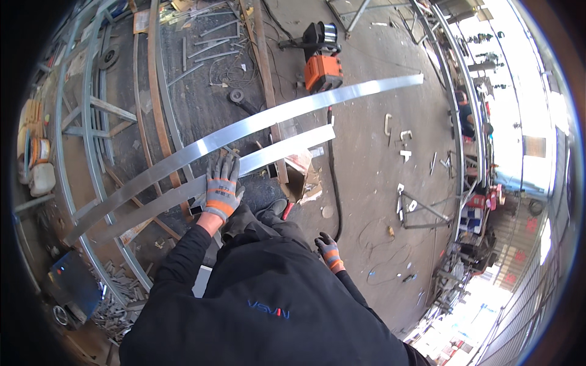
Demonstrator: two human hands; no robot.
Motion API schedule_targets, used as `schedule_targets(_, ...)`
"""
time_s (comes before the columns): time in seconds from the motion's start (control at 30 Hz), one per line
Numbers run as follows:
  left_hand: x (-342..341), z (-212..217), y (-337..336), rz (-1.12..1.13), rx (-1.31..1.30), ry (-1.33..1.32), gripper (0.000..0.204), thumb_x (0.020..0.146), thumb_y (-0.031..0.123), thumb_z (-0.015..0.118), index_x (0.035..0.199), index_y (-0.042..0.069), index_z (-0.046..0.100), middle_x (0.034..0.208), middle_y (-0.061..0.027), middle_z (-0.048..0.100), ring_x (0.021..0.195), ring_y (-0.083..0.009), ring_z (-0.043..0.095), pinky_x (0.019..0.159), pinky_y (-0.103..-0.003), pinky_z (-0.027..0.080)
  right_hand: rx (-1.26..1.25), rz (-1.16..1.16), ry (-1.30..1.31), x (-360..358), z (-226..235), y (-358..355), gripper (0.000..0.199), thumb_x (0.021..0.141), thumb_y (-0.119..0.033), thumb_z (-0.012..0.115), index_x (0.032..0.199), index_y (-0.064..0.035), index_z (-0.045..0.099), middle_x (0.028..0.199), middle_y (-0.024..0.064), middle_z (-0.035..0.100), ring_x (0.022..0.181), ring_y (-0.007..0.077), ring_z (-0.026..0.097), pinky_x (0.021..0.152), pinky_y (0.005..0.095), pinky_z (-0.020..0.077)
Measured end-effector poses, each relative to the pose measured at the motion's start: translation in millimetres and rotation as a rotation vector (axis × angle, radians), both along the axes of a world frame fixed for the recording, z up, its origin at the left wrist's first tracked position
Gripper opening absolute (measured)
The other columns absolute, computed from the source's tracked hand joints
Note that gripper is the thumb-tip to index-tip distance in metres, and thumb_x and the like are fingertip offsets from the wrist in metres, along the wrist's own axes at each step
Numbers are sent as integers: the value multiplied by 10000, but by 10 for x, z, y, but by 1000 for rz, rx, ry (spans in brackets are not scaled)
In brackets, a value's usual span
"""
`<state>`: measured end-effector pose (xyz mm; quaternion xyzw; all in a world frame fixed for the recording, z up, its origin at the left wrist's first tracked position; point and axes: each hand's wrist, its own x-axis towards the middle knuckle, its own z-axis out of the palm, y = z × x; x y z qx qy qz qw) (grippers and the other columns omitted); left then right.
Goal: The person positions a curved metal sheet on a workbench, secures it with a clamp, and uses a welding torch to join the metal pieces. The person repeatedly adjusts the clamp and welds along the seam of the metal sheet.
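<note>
My left hand [223, 189], in a grey and orange work glove, lies with fingers stretched out over the shorter of two shiny metal bars [290, 147]. Beyond it runs a longer metal bar [274, 116], roughly alongside. Both slant from the lower left up to the right, across steel rails [165, 91]. The glove covers part of the shorter bar. Low at my right side hangs my right hand [329, 251], gloved alike, with fingers loosely apart and nothing seen in them. A black hose [334, 195] runs on the floor close to it.
An orange machine with a wire spool [323, 73] stands ahead on the floor. A torn cardboard box [297, 177] sits near my feet. Clamps [405, 135] and a triangular metal frame [427, 213] lie to the right. Metal offcuts [119, 299] are heaped at lower left.
</note>
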<state>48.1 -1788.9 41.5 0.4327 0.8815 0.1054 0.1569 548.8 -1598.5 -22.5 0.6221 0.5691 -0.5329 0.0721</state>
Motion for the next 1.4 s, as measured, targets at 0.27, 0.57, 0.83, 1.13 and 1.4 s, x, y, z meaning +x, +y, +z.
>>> schedule_targets(0.27, -210, -24, 957, -209, -5, -25, 1085, 907, 552, 870, 1753, 87, 375, 1658, -253, 558, 1519, -442, 541, 1264, -584, 411, -108, 4, -103, 706, -856, -403, 633, 976, -226, 843, 1533, 14, 664, 1240, 216, 835, 1162, 292, 804, 1030, 383, 615)
schedule_targets(0.57, -166, -761, 954, -307, 106, 149, 642, 798, 234, 964, 1314, -50, 709, 1361, -285, 723, 1254, -465, 701, 1120, -514, 559, -76, 313, -242, 762, -3434, 55, 734, 1004, -562, 721, 1502, -24, 683, 1369, 288, 762, 1330, 454, 704, 1144, 493, 558)
schedule_targets(0.83, -665, -795, 197, 182, -375, -44, 683, 1122, 240, 631, 1688, -84, 427, 1724, -260, 495, 1588, -376, 485, 1325, -486, 357, -85, -85, -480, 724, -6547, 823, 533, 1034, -490, 679, 1415, -116, 668, 1289, 290, 775, 1215, 504, 739, 1035, 581, 598)
schedule_targets(1.13, -808, -1071, 607, 90, -565, 62, 664, 1126, 300, 627, 1651, -81, 488, 1688, -272, 535, 1574, -379, 499, 1327, -492, 342, 39, -197, -571, 567, -7888, 1206, 755, 897, -408, 876, 1520, -109, 571, 1485, 210, 650, 1356, 450, 665, 1116, 572, 559)
schedule_targets(1.4, -542, -813, 494, 67, -388, 120, 657, 1130, 353, 624, 1619, -78, 542, 1655, -283, 571, 1562, -381, 512, 1329, -497, 329, 191, -309, -289, 1094, -5907, 630, 517, 878, -319, 874, 1280, -53, 685, 1183, 292, 739, 1139, 512, 708, 976, 562, 594)
